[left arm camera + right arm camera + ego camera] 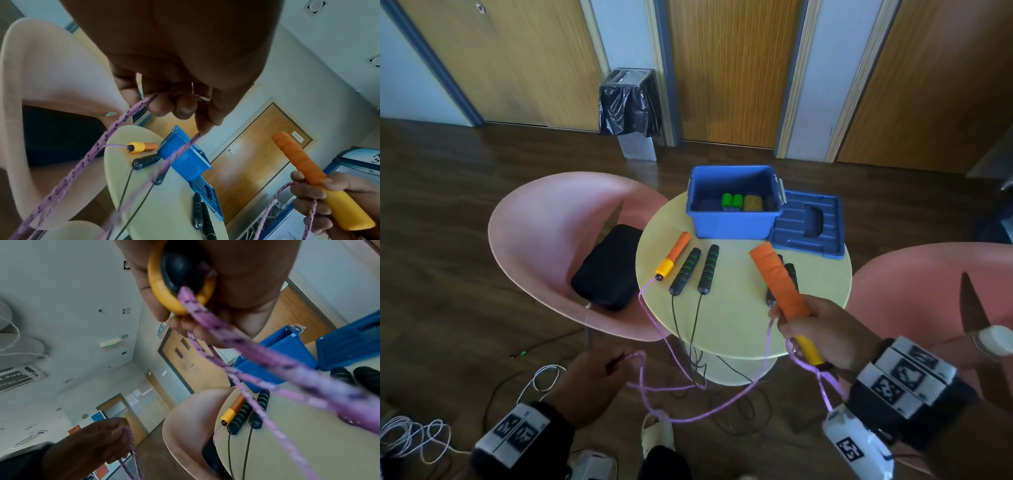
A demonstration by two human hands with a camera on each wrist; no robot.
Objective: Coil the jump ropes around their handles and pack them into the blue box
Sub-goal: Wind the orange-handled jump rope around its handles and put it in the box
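Note:
My right hand grips an orange-and-yellow jump rope handle, raised over the front right of the round table. Its pink rope hangs in loops below the table edge. My left hand pinches that pink rope low at the front left. The matching orange handle lies on the table beside two black handles with green rings. Another black pair lies partly hidden behind the held handle. The open blue box stands at the back and holds coiled ropes.
The blue lid lies right of the box. A pink chair with a black case stands on the left, another pink chair on the right. Thin black ropes hang off the table's front. White cord lies on the floor.

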